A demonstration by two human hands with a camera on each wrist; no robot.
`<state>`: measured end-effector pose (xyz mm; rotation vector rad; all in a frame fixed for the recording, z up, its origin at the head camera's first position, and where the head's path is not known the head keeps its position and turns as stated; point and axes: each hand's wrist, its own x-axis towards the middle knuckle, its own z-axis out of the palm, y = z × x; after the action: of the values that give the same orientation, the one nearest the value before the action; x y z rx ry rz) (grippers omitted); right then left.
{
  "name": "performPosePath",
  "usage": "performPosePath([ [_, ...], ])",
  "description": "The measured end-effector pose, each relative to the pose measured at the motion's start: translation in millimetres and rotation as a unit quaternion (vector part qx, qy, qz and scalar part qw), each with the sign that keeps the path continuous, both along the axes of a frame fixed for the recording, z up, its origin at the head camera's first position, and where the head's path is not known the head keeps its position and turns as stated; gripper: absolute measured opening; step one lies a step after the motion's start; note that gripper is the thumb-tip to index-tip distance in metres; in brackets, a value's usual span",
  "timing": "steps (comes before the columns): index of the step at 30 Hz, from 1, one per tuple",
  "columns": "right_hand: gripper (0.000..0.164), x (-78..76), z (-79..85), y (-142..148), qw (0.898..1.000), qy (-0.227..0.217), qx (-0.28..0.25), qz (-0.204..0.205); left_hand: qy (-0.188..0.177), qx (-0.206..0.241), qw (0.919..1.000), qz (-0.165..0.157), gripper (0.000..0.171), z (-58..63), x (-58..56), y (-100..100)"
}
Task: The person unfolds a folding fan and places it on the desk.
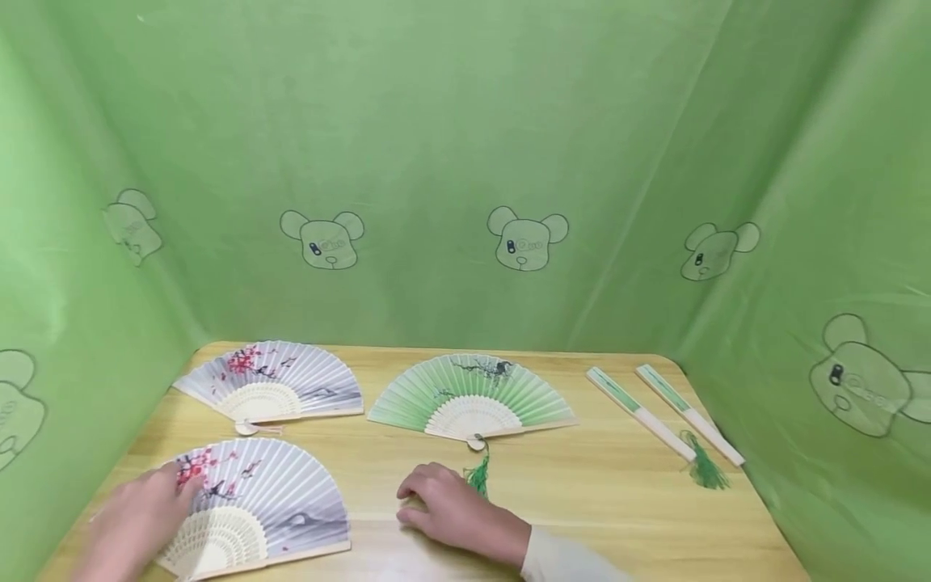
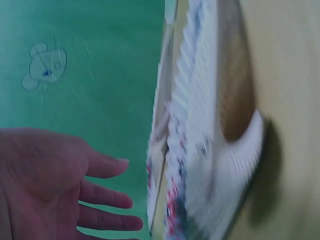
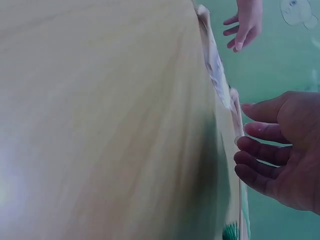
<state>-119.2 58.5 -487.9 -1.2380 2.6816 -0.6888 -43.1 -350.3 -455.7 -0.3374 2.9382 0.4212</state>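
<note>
Two hands, neither holding anything. Left hand [image 1: 138, 517] hangs over the left end of the near fan [image 1: 298, 493], palm down in the head view; both wrist views show its fingers extended and clear of the fan, grip released. Right hand [image 1: 461, 509] is held above the table [image 1: 618, 517], fingers loosely bent, thumb apart, nothing between them; forearm enters from lower right in a pale sleeve [image 1: 570, 558].

Near fan lies spread at the table's near left, far fan [image 1: 305, 372] spread behind it. Green fan [image 1: 407, 404] spread at centre; two folded fans [image 1: 647, 420] at right.

Hard to see: left hand blurred, covering part of the near fan, whose pivot meets the lower frame edge. Green fan's tassel [image 1: 478, 473] partly behind right hand. Left wrist view: fans nearly edge-on, smeared; lowest fingers cut off.
</note>
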Motion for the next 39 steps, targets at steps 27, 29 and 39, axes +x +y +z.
performPosePath([
  [27, 0.023, -16.4, -3.6, 92, 0.986, 0.014, -0.060, -0.157, 0.105, 0.098, 0.9891, -0.031, 0.055, 7.5, -39.4, 107],
  [29, 0.024, -18.1, -3.6, 99, 0.982, 0.024, -0.060, -0.177, 0.116, 0.104, 0.9870, -0.036, 0.054, 7.3, -41.9, 114],
  [39, 0.030, -24.4, -5.0, 127, 0.968, 0.076, -0.026, -0.236, 0.140, 0.143, 0.9781, -0.059, 0.050, 8.9, -51.5, 139],
])
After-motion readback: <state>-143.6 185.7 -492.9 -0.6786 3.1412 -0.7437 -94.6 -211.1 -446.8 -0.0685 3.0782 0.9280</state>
